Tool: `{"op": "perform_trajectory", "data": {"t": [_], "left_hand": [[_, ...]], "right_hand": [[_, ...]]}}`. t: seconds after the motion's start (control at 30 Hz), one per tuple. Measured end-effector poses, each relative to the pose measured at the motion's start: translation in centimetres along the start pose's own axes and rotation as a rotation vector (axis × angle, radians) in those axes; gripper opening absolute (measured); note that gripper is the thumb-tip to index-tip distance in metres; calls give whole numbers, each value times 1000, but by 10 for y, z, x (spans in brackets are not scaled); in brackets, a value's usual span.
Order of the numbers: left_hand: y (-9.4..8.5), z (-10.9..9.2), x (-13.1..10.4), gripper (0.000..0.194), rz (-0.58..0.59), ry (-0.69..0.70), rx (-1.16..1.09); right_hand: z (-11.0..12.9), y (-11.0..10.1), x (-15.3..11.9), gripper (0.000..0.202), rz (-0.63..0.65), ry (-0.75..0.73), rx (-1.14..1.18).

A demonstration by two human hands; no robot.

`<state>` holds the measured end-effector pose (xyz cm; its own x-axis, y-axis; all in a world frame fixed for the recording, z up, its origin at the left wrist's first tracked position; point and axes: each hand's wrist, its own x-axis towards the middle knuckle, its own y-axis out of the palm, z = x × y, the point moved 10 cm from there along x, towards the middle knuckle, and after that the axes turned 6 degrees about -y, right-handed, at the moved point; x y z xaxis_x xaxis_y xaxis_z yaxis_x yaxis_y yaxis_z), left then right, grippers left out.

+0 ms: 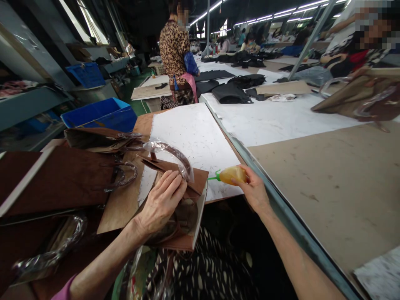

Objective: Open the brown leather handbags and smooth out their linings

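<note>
A squeeze bottle of amber liquid with a green nozzle lies sideways in my right hand, whose fingers are closed round it. Its green tip points left and is at or very near the side edge of a brown handbag. My left hand grips the bag's upper part, fingers bent over the flap; the fingertips are partly hidden. Clear plastic wraps the bag's arched brown handle, which rises beyond my left hand. The bag rests tilted at the near table edge, above my patterned clothing.
More brown bags with plastic-wrapped handles are piled at left. Behind them stands a blue crate. White paper covers the table, and a metal rail runs along its right. Co-workers stand at the back and far right, near black pieces.
</note>
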<state>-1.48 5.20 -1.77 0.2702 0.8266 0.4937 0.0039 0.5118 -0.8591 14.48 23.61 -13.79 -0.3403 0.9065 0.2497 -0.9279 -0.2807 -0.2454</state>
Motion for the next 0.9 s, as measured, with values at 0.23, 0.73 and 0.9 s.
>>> {"op": "perform_trajectory", "data": {"t": [0.23, 0.73, 0.9], "left_hand": [[3, 1, -1, 34, 15, -8, -18], [1, -6, -8, 33, 0, 7, -2], [1, -8, -9, 33, -3, 10, 9]], "right_hand": [[6, -1, -13, 47, 56, 5, -10], [-10, -11, -30, 54, 13, 203, 84], [-15, -9, -37, 58, 22, 316, 251]]}}
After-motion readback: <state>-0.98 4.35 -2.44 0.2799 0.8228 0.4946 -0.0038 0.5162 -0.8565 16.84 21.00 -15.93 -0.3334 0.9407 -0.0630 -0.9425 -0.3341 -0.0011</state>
